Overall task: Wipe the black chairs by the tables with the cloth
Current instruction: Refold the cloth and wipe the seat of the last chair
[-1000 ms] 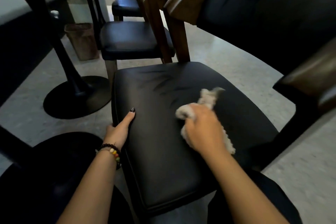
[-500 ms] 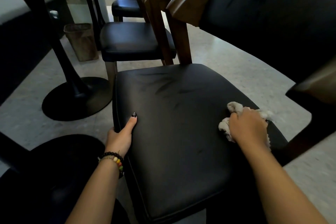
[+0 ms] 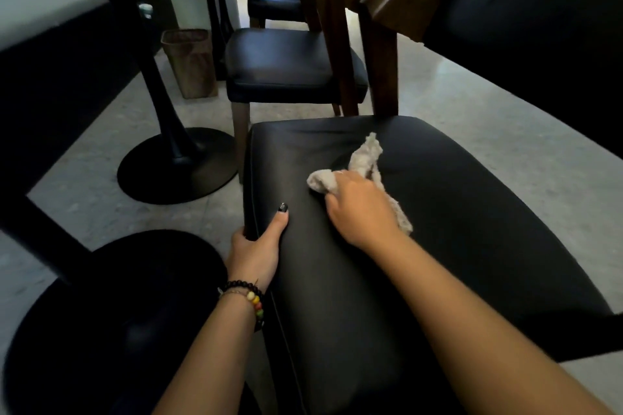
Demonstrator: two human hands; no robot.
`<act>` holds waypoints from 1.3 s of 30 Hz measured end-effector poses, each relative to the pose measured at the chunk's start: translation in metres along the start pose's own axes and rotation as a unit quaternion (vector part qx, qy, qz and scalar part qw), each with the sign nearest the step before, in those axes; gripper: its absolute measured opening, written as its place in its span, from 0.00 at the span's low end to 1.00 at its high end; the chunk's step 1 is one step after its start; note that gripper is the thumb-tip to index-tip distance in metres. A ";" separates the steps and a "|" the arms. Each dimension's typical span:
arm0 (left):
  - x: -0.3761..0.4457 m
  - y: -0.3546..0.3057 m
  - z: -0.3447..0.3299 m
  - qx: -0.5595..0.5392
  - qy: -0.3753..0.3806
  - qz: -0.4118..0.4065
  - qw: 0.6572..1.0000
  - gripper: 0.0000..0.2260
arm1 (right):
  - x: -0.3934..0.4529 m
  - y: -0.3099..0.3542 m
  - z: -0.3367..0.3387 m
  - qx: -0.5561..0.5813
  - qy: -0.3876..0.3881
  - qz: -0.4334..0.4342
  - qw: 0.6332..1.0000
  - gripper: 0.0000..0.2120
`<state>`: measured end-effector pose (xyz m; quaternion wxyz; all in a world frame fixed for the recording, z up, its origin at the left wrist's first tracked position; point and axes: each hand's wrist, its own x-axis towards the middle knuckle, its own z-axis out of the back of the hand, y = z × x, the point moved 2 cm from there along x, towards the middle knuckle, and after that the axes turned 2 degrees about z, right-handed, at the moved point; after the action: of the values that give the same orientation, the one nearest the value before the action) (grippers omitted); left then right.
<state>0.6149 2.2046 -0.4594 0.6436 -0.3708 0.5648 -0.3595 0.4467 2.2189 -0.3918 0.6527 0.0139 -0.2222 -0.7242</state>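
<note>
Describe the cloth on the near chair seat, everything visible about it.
The cloth is pale grey, soft and fuzzy-looking, crumpled rather than folded. It lies on the black seat of the nearest chair, toward the back. The right hand covers its middle and grips it; one bunched end sticks out left of the hand, a twisted tail points toward the backrest, another edge shows right of the hand.

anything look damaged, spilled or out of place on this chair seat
Nothing stands out. The black leather chair seat shows only soft creases, no tear or spill. The right hand holds the crumpled grey cloth on it, and the left hand grips the seat's left edge.
</note>
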 end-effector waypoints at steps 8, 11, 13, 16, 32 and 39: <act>-0.005 0.001 0.001 0.009 -0.010 -0.015 1.000 0.36 | 0.058 -0.010 -0.006 0.020 0.026 -0.100 0.994 0.12; -0.007 -0.003 0.002 0.067 -0.052 -0.077 0.993 0.36 | 0.047 0.001 0.002 0.117 0.070 -0.020 0.990 0.11; -0.012 -0.012 0.007 0.108 -0.084 -0.172 0.976 0.35 | 0.033 0.006 0.014 0.267 0.132 0.021 0.954 0.10; -0.020 -0.031 0.017 0.079 -0.034 -0.306 0.948 0.38 | 0.016 0.014 0.034 0.485 0.193 0.042 0.852 0.15; -0.021 -0.112 0.060 0.018 -0.081 -0.333 0.939 0.06 | 0.021 0.026 0.015 0.344 0.012 -0.067 0.937 0.09; 0.048 -0.118 0.063 0.073 -0.204 -0.326 0.920 0.12 | 0.014 0.048 -0.042 0.064 0.024 0.068 0.995 0.19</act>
<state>0.6769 2.1122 -0.3721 0.6168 -0.5520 0.2415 -0.5066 0.5030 2.1901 -0.4090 0.7035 0.0583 -0.2530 -0.6615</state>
